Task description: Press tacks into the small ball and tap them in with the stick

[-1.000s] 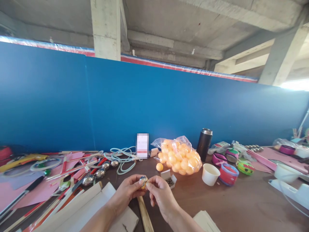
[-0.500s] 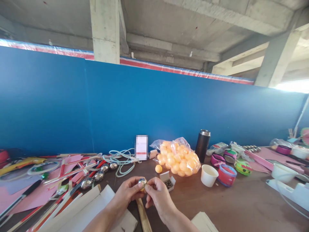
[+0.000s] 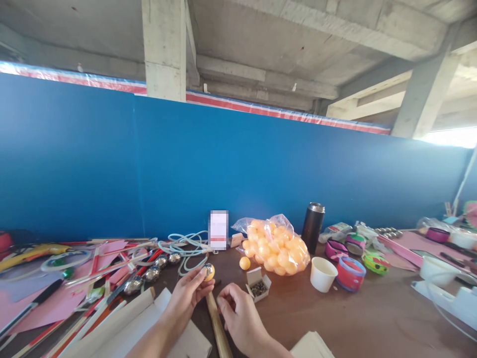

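My left hand (image 3: 192,289) holds an orange ping-pong ball (image 3: 209,271) between thumb and fingers; shiny silver tacks cover part of it. To its right, my right hand (image 3: 238,308) is closed with the fingertips curled together, and whatever they may hold is too small to see. Beneath the hands a wooden stick or handle (image 3: 218,325) lies on the brown table. Just behind my right hand stands a small open box (image 3: 257,281) of tacks. A loose orange ball (image 3: 245,263) rests beside a clear bag (image 3: 276,246) full of such balls.
Silver-covered balls (image 3: 133,285), rods and pink paper crowd the left. Cardboard (image 3: 108,323) lies by my left forearm. A white paper cup (image 3: 323,274), a black bottle (image 3: 313,228), tape-like colourful rolls (image 3: 351,273) and a white power strip (image 3: 443,298) stand to the right.
My hands have moved apart. The left has carried the ball slightly left and up, and the right has let go of it and drawn back towards me. The tack box shows more fully.
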A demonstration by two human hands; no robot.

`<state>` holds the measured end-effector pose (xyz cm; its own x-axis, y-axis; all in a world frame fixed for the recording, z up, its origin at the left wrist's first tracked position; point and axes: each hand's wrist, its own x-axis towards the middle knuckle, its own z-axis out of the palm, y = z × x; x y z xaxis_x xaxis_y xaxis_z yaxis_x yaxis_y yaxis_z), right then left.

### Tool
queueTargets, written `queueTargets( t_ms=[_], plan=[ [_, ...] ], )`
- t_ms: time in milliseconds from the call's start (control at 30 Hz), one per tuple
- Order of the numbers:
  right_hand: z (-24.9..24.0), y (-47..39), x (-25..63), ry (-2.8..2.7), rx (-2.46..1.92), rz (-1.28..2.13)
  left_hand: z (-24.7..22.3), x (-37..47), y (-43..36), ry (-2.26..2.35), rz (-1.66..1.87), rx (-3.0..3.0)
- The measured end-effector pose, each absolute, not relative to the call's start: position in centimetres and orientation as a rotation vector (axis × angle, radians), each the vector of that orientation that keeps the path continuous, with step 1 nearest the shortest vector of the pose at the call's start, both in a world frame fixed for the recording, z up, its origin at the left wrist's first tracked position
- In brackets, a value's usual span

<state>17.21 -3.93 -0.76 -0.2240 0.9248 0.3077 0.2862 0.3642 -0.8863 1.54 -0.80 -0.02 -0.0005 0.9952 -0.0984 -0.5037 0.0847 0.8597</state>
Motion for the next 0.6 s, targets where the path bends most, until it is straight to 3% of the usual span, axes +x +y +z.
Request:
queueTargets(
  t_ms=[267,600],
  plan=[
    [1.0,-4.7,17.3,-1.965,-1.026,0.386,0.6,1.8,-1.4,0.821,1.324,0.814],
    [0.8,-4.8,16.8,-2.242,-1.324,0.025,-0.1,1.8,-1.1,0.778,1.31,0.888]
  ],
)
